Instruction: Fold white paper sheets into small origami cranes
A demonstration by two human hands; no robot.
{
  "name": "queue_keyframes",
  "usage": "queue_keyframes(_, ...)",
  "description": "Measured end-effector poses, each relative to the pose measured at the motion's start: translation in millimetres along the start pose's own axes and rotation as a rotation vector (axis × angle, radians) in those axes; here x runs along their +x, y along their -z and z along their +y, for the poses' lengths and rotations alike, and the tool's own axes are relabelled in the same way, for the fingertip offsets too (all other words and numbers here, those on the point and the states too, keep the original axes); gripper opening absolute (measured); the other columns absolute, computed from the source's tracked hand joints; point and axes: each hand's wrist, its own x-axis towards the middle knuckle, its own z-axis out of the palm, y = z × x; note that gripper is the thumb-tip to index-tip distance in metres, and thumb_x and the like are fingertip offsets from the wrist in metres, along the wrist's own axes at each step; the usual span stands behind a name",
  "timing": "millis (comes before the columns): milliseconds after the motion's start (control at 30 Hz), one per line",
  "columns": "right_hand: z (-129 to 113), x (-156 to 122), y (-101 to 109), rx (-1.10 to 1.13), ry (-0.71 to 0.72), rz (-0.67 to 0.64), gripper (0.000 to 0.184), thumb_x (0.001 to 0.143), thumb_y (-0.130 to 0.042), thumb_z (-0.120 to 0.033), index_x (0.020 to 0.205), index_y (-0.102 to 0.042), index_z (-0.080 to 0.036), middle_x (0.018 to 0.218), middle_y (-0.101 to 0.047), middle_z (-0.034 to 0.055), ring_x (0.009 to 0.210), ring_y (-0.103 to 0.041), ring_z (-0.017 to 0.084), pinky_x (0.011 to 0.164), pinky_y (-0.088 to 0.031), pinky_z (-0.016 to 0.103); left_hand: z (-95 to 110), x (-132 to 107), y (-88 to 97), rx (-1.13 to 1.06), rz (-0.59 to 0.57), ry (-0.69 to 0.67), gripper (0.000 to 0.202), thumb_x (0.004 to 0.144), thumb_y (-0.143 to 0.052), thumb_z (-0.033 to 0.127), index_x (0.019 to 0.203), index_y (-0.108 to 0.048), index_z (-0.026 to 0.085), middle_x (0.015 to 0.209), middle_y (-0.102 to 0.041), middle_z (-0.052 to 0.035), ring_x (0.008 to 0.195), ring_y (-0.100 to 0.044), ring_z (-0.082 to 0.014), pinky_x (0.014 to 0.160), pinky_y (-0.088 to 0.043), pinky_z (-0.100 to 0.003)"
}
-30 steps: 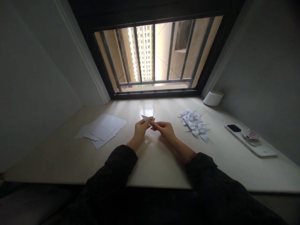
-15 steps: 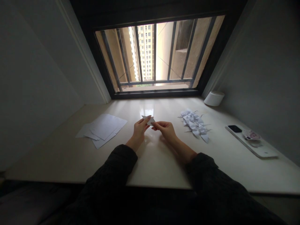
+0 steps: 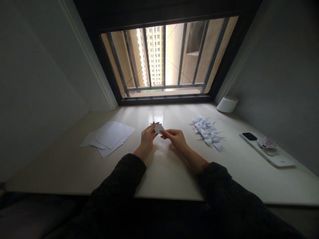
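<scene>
A small folded piece of white paper (image 3: 159,128) is held up between my two hands, over the middle of the pale sill. My left hand (image 3: 148,135) pinches its left end between thumb and fingers. On the other side, my right hand (image 3: 175,136) grips the lower right corner with thumb and forefinger. To the right lies a cluster of folded white paper cranes (image 3: 206,131). A loose stack of white paper sheets (image 3: 113,134) rests on the left.
A white phone (image 3: 270,151) with a round grip on its back lies at the right. Near the window corner stands a white cylindrical object (image 3: 227,104). The barred window (image 3: 164,99) closes off the far side of the pale sill (image 3: 62,169).
My left thumb and fingers have shifted slightly left along the folded paper, so more of its face shows. My right hand has hardly moved.
</scene>
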Motion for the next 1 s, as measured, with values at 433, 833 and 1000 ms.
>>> queue_keyframes(433, 4.6, 0.9, 2.3, -0.043, -0.018, -0.045, 0.036, 0.064, -0.072, -0.052, 0.072, -0.075, -0.017, 0.063, -0.071, 0.0067, 0.057, -0.061, 0.015, 0.063, -0.048, 0.030, -1.6, 4.7, 3.8, -0.007, 0.090, -0.103, 0.037, 0.070, -0.071, 0.042, 0.092, -0.070, 0.012, 0.100, -0.070, -0.0127, 0.095, -0.065, -0.0217, 0.087, -0.046, -0.034)
queue_keyframes(833, 7.2, 9.3, 14.5, -0.075, 0.010, 0.257, 0.042, 0.064, -0.069, -0.057, 0.072, -0.075, -0.016, 0.065, -0.071, 0.0081, 0.057, -0.059, 0.017, 0.059, -0.047, 0.030, -9.7, 7.5, 11.3, 0.278, -0.044, -0.083, 0.038, 0.066, -0.074, 0.046, 0.092, -0.072, 0.019, 0.100, -0.071, -0.0119, 0.097, -0.064, -0.0257, 0.083, -0.044, -0.036)
queue_keyframes(1000, 6.1, 6.5, 9.9, -0.075, -0.023, 0.142, 0.039, 0.063, -0.070, -0.055, 0.071, -0.075, -0.017, 0.065, -0.071, 0.0075, 0.057, -0.059, 0.016, 0.059, -0.047, 0.029, -10.5, 3.9, 7.9, 0.413, -0.067, -0.175, 0.031, 0.062, -0.076, 0.044, 0.080, -0.074, 0.019, 0.078, -0.072, -0.0081, 0.084, -0.065, -0.0248, 0.075, -0.043, -0.034)
